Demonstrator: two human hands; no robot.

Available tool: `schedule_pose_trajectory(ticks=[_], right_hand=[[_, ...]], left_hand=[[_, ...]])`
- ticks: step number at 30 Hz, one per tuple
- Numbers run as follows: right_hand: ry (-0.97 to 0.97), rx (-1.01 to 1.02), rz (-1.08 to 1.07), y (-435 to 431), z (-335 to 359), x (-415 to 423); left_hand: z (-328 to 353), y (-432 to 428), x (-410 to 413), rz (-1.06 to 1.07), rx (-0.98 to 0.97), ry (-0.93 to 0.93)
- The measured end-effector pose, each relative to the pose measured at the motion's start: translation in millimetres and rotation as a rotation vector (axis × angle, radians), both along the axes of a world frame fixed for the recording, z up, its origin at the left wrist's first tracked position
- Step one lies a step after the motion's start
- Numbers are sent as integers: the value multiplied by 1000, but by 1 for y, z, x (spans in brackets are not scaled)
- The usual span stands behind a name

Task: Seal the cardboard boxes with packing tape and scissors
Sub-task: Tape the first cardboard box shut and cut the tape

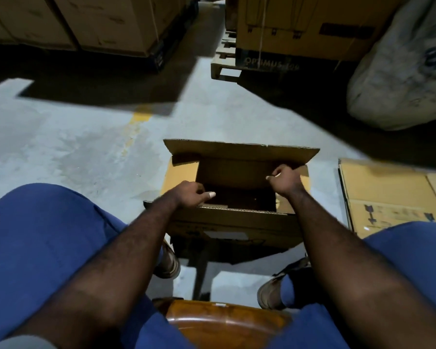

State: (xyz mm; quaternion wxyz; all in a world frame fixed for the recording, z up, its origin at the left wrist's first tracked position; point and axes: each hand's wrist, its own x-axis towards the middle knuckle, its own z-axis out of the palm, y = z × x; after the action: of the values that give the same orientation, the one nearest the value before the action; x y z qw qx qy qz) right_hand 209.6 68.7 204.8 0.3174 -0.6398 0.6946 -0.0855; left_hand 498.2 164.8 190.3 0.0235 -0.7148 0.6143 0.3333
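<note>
An open cardboard box (232,222) stands on the floor between my feet, its far flap (242,149) raised and its inside dark. My left hand (190,193) rests on the left side flap (180,172), fingers curled over the flap's inner edge. My right hand (285,178) grips the inner edge of the right side flap (304,172), which is mostly hidden under it. The near flap (222,215) hangs toward me. No tape or scissors are in view.
A flattened cardboard box (388,195) lies on the floor at the right. Stacked cartons on pallets (287,28) and a white sack (400,79) stand at the back. I sit on a wooden chair (224,326), knees in blue trousers at both sides.
</note>
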Motion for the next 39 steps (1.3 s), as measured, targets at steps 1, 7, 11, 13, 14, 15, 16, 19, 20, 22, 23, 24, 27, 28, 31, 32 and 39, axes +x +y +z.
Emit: schedule_pose_trajectory(ticks=[1,7,11,13,14,15,16,19,20,22,23,24,27,28,31,32,39], right_hand=[[-35,18,22,1,1,-1],[-11,-258,4,-7,27,4],[63,-471,99,-12,27,12],[85,-465,173,-12,23,15],[120,-434,204,-13,20,17],[167,-389,238,-15,17,19],[212,-343,274,-17,14,21],[300,-278,331,-25,2,24],[323,-296,323,-28,-1,25],[372,-374,273,-30,-4,27],[398,-390,258,-29,-5,28],[421,-367,267,-26,-6,29],[459,-245,339,-13,-18,30],[458,-241,355,-7,-25,30],[384,-258,371,12,-46,26],[363,-239,378,17,-52,24],[399,-53,153,31,-70,-1]], left_hand=[[0,0,-2,-6,-31,-16],[3,4,-13,18,-469,-206],[-3,4,-19,51,-682,-294],[-4,3,-22,100,-721,-294],[-6,2,-23,121,-732,-289],[-6,0,-24,141,-735,-282],[-8,-1,-24,160,-729,-272],[-13,-7,-22,202,-694,-290],[-15,-9,-20,209,-698,-311],[-20,-14,-18,231,-724,-332],[-23,-16,-18,241,-732,-335],[-26,-19,-17,245,-731,-342],[-36,-22,-17,222,-668,-370],[-39,-21,-19,204,-617,-370],[-47,-15,-24,171,-397,-392],[-51,-13,-24,164,-325,-407],[-56,2,4,429,33,-237]])
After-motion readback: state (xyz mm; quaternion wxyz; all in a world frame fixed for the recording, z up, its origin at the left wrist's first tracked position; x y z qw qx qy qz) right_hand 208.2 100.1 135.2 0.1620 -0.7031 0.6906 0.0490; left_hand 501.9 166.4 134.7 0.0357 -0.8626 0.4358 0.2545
